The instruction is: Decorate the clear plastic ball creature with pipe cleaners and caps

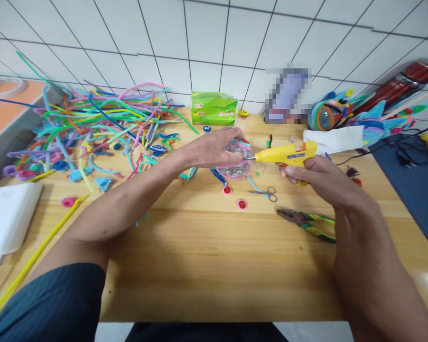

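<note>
My right hand (306,173) is closed around a yellow hot glue gun (288,154), its metal nozzle pointing left. The nozzle tip meets a clear round plastic piece with a pink rim (235,170), near my left fingers. My left hand (223,147) is bent over this piece and grips its upper edge; its fingertips are partly hidden. Just below lie two small pink discs with red centres, one disc (227,190) beside a blue strip and another disc (241,204) nearer me. Small scissors (267,193) rest to the right of them.
Pliers (306,223) lie near my right forearm. A heap of coloured pipe cleaners (103,118) spreads at the left, behind a white power bank (12,216). A green tissue pack (214,108) stands by the tiled wall. Finished-looking fuzzy crafts (378,128) and a red flask (399,85) are at the right.
</note>
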### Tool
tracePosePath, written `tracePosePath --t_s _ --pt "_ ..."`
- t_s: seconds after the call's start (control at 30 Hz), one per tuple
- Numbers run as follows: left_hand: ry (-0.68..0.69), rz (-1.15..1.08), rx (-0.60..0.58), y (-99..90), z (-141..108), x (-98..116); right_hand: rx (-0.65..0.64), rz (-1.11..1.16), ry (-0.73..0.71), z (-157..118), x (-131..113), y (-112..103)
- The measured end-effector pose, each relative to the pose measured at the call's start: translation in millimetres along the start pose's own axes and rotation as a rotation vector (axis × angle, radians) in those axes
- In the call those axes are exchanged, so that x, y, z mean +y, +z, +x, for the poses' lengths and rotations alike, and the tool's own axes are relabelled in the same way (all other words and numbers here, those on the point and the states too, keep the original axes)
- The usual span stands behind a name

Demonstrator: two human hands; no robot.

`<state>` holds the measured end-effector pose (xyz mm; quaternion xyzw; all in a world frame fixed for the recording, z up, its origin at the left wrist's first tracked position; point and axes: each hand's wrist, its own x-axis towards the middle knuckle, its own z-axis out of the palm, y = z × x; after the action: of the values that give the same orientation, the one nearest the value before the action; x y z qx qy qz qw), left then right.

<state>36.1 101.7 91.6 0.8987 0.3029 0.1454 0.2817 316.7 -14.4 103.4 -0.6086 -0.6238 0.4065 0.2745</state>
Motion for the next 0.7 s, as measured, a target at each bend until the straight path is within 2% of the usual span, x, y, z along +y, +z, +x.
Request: tracePosePath --t_s 0.2,0.47,0.6,0.7 --pt "0.005 -0.006 -0.007 -0.7 0.5 -1.8 0.021 0.010 0.001 -1.3 4.8 -4.6" --pt "-0.002 0.003 -0.006 -1.0 0.0 -0.7 0.160 0.025 0.047 -16.5 -3.1 -17.6" --pt "0.000 0.021 -0.010 -0.9 0.9 -1.1 0.304 0.104 -0.022 -27.4 7.1 -30.1" --pt "0.004 0.033 -0.029 -2.1 0.4 1.3 0.463 0.113 0.007 -33.1 30.5 -37.2"
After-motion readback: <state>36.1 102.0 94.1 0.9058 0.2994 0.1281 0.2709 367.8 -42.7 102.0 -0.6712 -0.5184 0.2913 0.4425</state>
